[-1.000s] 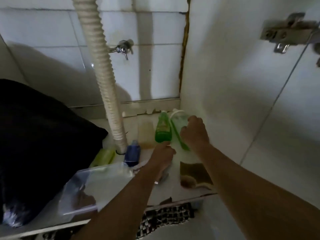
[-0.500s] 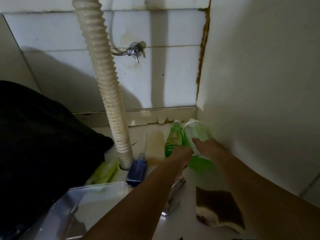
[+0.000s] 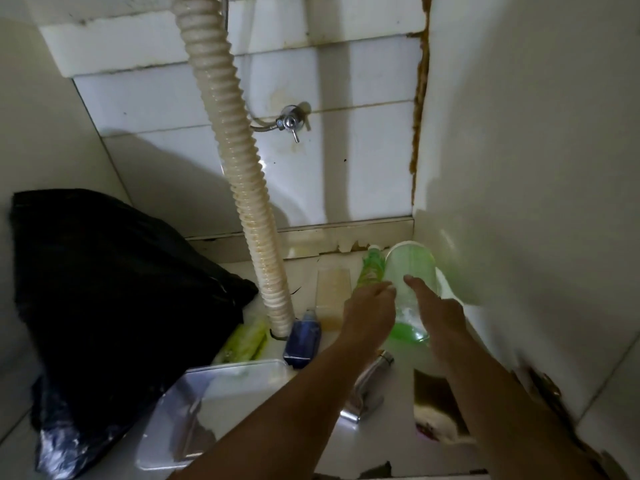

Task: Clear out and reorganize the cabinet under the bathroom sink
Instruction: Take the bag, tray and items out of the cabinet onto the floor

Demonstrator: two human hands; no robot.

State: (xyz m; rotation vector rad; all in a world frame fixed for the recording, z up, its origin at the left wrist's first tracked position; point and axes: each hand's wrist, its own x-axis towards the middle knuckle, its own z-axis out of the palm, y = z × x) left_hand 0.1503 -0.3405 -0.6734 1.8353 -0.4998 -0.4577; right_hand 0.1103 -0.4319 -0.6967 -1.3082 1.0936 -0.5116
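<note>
Two hands are reaching into the cabinet, toward the back right corner at about 1 o'clock. The left hand (image 3: 369, 311) and the right hand (image 3: 440, 315) are pressing on the two sides of one large clear jug (image 3: 410, 271), gripping it between them with the fingers stretched forward, not curled. The jug is leaning: its long axis is running from the low base near the hands up to the wide white rim at 12 o'clock, so the top is pointing away from the person toward the back wall. A little green liquid is sitting in its lower end.

Just beside it at 11 o'clock, one slim green bottle (image 3: 372, 270) is standing nearly upright, with its cap toward the back wall; the left fingertips are touching it or are very near, I cannot tell which.

One ribbed drain hose (image 3: 239, 174) is coming down in the middle to the cabinet floor (image 3: 304, 268). At its foot, one blue bottle (image 3: 303, 341) is lying at 6 o'clock of the hose, and one yellow-green packet (image 3: 246, 342) is lying at 7 o'clock. One chrome valve (image 3: 291, 123) is sitting on the tiled back wall. One black plastic bag (image 3: 104, 289) is filling the left side at 9 o'clock. One clear plastic container (image 3: 207, 403) is lying at 7 o'clock, near the front edge. One chrome metal piece (image 3: 367, 389) is lying under the left forearm; what it is I cannot tell.
</note>
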